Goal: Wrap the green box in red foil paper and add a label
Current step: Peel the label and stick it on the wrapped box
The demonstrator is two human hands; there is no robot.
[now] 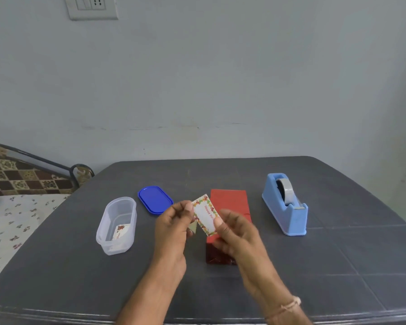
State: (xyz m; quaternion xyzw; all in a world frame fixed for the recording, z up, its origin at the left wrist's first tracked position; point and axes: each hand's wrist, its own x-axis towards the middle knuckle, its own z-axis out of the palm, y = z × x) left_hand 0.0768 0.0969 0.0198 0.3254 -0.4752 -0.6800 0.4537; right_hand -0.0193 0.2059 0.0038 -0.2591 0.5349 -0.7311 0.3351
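Left hand (174, 222) and right hand (236, 236) both pinch the label (205, 215), held over the foil-wrapped box (230, 202) lying at the centre of the desk (338, 266). Risks: sticker curls onto itself while peeling, or lands crooked. The box is unheld and could slide when pressed.

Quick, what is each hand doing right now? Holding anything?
Left hand: pinches the left edge of the label.
Right hand: pinches the label's lower right edge, thumb on top.
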